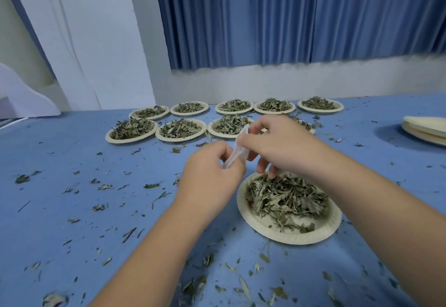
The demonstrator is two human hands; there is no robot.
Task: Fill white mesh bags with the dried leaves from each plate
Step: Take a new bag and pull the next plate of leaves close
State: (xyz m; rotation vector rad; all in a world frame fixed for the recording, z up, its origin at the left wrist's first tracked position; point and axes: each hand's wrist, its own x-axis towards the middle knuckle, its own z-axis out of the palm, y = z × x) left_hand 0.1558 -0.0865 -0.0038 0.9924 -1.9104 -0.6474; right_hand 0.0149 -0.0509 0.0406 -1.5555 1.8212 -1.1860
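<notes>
Blue cloth-covered worktop (72, 210), strewn with loose leaf fragments (152, 185); those along the bottom edge are blurred.

Item 1: white mesh bag (237, 152), small and crumpled, held in the air at frame centre. It is thin, translucent and mostly covered by fingers, so its opening cannot be made out.

Item 2: left hand (210, 174), fingers curled, pinching the bag's lower end.

Item 3: right hand (277, 145), thumb and forefinger pinching the bag's upper end. The other fingers hang over the near plate; whether they touch the leaves cannot be told.

Item 4: paper plate (265, 230), lower right of centre, heaped with dried leaves (287, 198); its far rim is hidden by the right hand.

Item 5: filled plates (181, 130), two rows at mid-frame; the right-most of the nearer row is largely hidden behind the right hand.

Item 6: stack of empty plates (427, 129), cut off by the right edge.

Item 7: blue curtain (289, 17), across the upper frame.
</notes>
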